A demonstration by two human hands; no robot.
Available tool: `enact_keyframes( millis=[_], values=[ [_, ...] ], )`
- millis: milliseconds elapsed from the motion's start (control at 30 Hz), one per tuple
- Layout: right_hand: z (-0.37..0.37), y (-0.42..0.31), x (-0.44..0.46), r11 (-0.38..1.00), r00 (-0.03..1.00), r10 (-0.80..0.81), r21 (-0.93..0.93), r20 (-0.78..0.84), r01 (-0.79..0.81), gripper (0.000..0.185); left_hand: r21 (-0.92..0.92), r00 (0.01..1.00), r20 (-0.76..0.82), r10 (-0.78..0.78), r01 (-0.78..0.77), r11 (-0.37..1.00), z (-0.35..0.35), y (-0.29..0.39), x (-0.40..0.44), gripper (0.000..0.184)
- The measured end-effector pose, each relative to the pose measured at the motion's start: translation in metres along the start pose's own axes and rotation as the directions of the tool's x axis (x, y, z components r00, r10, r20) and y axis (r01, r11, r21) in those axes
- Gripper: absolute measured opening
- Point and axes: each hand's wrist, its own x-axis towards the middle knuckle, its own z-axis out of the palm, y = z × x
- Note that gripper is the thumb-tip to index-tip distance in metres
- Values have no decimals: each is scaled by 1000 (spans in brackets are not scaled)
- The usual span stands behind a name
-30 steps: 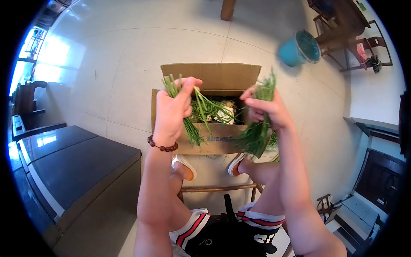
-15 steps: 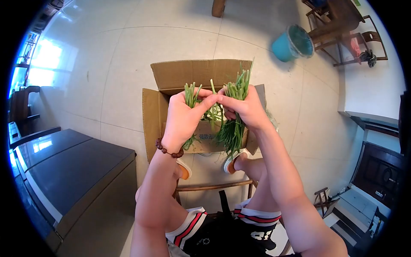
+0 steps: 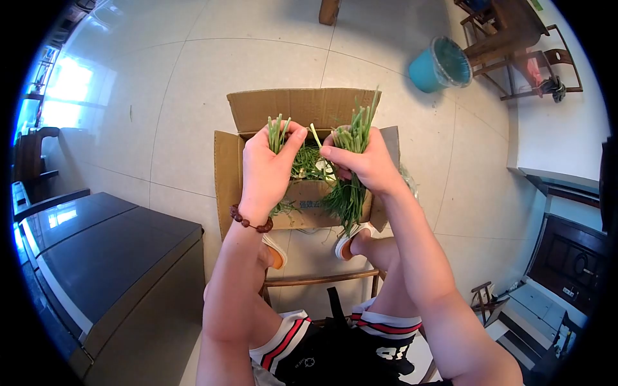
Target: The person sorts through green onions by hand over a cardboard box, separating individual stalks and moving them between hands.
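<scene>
My left hand (image 3: 268, 166), with a beaded bracelet at the wrist, is closed round a thin bunch of green stalks (image 3: 277, 132). A thicker green bunch (image 3: 348, 199) is held in my right hand (image 3: 364, 159). One single stalk (image 3: 315, 136) stands at the thumb and fingertips of my right hand, apart from the thick bunch. Both hands are above an open cardboard box (image 3: 293, 108), a small gap between them. Inside the box lie loose green leaves (image 3: 305, 163) and something whitish.
A teal bucket (image 3: 440, 65) with a clear liner stands at the upper right, near wooden furniture (image 3: 512, 32). A dark cabinet (image 3: 116, 257) is at the left. My feet are just in front of the box, and a wooden bar (image 3: 322, 280) crosses between my legs.
My hands first came together over the box, then moved slightly apart, my left hand shifting left. The single stalk now stands by my right fingertips. The view has shifted slightly.
</scene>
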Motion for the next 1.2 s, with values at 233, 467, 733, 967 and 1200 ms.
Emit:
enact_keyframes(
  millis=[233,467,733,967,1200],
  values=[
    [-5,0,-1,1000,999,-13,22,45,12,17,8,989,-150,4,-3,1000,-8,-8,10,16],
    [-2,2,1,995,999,-17,95,-39,21,19,-203,980,137,-145,171,964,9,10,-7,15],
    [-5,2,0,994,995,-30,97,-96,39,18,-194,969,168,-180,211,958,10,8,-5,17],
    [-7,6,2,988,992,-78,125,-103,91,18,-102,991,132,-4,18,995,15,6,-8,17],
    [-6,4,5,972,976,-42,219,-215,90,20,-153,955,210,-209,243,958,21,0,-9,19]
  ],
)
